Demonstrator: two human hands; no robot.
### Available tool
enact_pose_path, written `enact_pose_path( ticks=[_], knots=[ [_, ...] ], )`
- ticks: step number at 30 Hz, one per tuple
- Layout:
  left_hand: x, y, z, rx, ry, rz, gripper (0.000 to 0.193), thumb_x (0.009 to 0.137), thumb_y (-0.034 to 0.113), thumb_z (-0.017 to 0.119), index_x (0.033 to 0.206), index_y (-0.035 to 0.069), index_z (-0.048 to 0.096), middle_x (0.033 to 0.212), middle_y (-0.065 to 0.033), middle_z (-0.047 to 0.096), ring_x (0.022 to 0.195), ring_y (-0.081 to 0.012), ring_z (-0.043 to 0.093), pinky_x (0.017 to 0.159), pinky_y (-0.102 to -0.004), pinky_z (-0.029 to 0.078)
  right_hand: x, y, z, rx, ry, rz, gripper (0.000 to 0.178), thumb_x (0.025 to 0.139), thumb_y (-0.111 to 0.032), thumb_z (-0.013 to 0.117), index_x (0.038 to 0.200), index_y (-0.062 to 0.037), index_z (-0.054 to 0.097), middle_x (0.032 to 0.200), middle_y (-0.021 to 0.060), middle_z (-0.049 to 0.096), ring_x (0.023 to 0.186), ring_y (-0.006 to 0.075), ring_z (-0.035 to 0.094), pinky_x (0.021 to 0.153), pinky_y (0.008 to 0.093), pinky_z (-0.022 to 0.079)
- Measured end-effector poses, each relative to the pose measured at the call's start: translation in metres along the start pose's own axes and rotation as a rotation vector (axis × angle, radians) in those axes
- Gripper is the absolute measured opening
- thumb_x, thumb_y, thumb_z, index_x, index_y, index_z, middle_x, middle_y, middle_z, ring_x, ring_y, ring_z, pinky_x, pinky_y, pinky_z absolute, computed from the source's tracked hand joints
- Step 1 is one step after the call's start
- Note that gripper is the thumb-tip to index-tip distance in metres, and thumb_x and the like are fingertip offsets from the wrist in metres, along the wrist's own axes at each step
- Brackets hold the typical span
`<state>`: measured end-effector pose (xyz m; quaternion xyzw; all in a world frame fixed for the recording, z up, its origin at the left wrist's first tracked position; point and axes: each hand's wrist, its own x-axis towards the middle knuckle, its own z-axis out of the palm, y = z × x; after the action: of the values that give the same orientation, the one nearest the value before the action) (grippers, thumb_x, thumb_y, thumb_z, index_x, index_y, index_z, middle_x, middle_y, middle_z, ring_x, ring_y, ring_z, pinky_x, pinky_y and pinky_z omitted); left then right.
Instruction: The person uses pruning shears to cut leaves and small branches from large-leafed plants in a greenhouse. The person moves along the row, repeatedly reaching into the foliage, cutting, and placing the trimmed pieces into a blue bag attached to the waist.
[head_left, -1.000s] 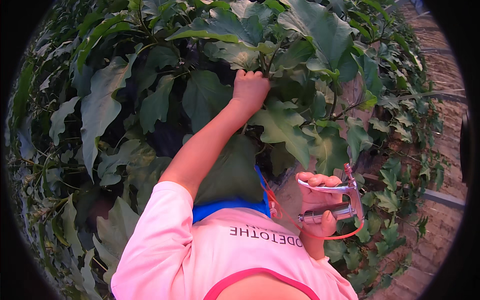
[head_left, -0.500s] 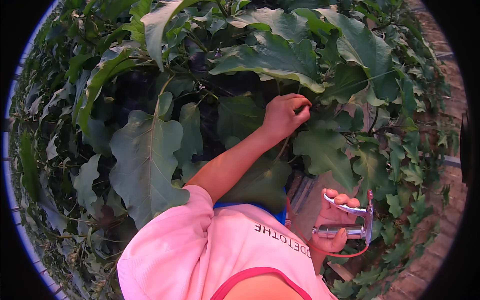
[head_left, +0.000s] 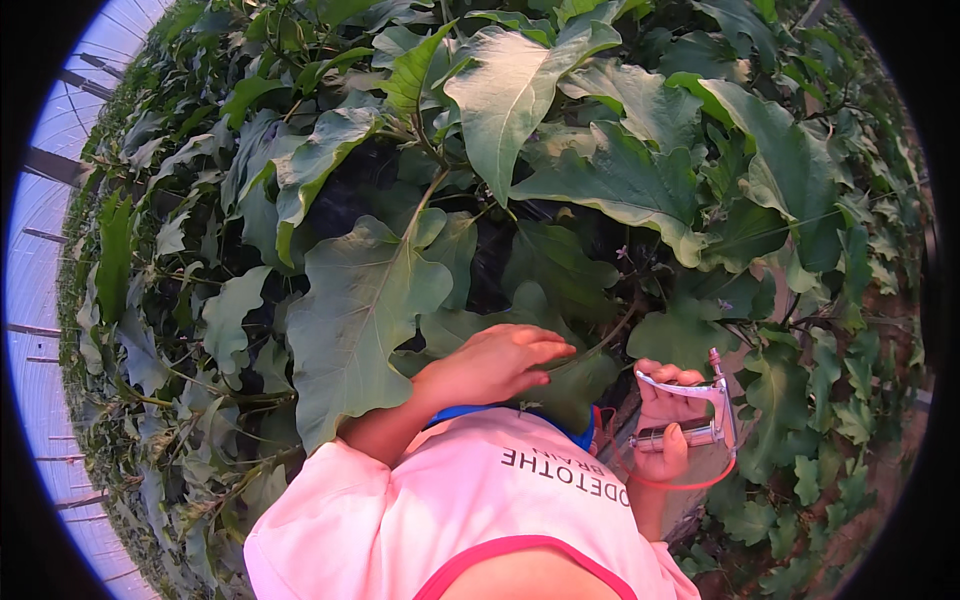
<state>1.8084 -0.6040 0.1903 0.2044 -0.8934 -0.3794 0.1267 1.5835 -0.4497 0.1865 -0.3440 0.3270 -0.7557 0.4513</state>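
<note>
My left hand [head_left: 505, 360] is in front of my chest, fingers loosely stretched out, with nothing visible in it. It hovers above a broad green leaf [head_left: 570, 385] of an eggplant-like plant. Beside the lower right foliage, my right hand [head_left: 665, 425] is wrapped round a metal hand sprayer [head_left: 722, 410] with a lever, a shiny cylindrical grip and a small upright nozzle. A thin red hose [head_left: 700, 486] curves from the sprayer's lower end back toward my body. Small purple flowers [head_left: 622, 252] show among the stems beyond my left hand.
Dense leafy plants fill the view ahead and on both sides. A large lobed leaf [head_left: 365, 310] hangs close to my left forearm. Something blue [head_left: 582, 436] shows at my waist, partly hidden. Translucent sheeting with bars [head_left: 45, 300] stands at far left.
My left hand has drawn back from the stems toward my chest, and its pinched fingers have opened out. The right hand still holds the sprayer. The view has shifted, so the plants appear further right.
</note>
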Motion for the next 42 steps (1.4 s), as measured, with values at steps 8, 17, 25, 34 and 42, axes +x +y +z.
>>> enact_pose_path(
  ticks=[8, 17, 25, 34, 42],
  knots=[
    [0.065, -0.203, -0.03, -0.463, 1.529, -0.242, 0.066, 0.081, 0.003, 0.081, 0.136, 0.005, 0.044, 0.124, -0.01, 0.057, 0.116, -0.019, 0.054, 0.106, -0.0348, 0.039, 0.065, 0.052, 0.048, -0.215, -0.125, 0.184, 0.058, 0.088, -0.012, 0.073, 0.137, 0.002, 0.044, 0.141, 0.0184, 0.048, 0.137, 0.0315, 0.045, 0.118, 0.0489, 0.031],
    [0.114, -0.311, -0.146, -0.989, 1.287, 0.097, 0.032, 0.087, -0.01, 0.072, 0.102, 0.005, 0.048, 0.116, -0.013, 0.066, 0.101, -0.015, 0.065, 0.093, -0.0288, 0.052, 0.269, 0.197, 0.152, -0.446, 0.099, 0.111, 0.053, 0.099, -0.008, 0.065, 0.143, -0.0084, 0.036, 0.122, 0.0106, 0.064, 0.105, 0.014, 0.064, 0.093, 0.03, 0.052],
    [0.154, -0.342, -0.194, -0.887, 1.075, -0.149, 0.026, 0.093, 0.012, 0.075, 0.113, 0.0, 0.063, 0.096, -0.0013, 0.067, 0.089, -0.01, 0.057, 0.082, -0.0247, 0.047, 0.383, 0.227, 0.25, -0.494, 0.008, -0.28, 0.065, 0.097, -0.005, 0.065, 0.145, -0.0023, 0.021, 0.146, 0.0262, 0.046, 0.138, 0.034, 0.048, 0.113, 0.0449, 0.04],
    [0.141, -0.285, -0.148, -0.722, 0.929, -0.045, 0.022, 0.099, 0.02, 0.067, 0.111, 0.002, 0.063, 0.099, -0.0032, 0.065, 0.095, -0.0117, 0.059, 0.082, -0.0272, 0.048, 0.361, 0.218, 0.282, -0.606, -0.048, -0.338, 0.068, 0.094, -0.001, 0.066, 0.146, -0.004, 0.022, 0.133, 0.0279, 0.055, 0.125, 0.0325, 0.058, 0.102, 0.0444, 0.049],
    [0.095, -0.285, -0.137, -0.382, 1.03, -0.089, 0.014, 0.101, 0.016, 0.06, 0.107, 0.004, 0.059, 0.104, -0.0055, 0.061, 0.094, -0.0122, 0.058, 0.078, -0.0264, 0.048, 0.316, 0.216, 0.219, -0.548, -0.018, -0.569, 0.063, 0.097, 0.001, 0.062, 0.144, -0.0031, 0.02, 0.13, 0.0263, 0.057, 0.114, 0.0352, 0.066, 0.098, 0.0403, 0.052]
  ],
)
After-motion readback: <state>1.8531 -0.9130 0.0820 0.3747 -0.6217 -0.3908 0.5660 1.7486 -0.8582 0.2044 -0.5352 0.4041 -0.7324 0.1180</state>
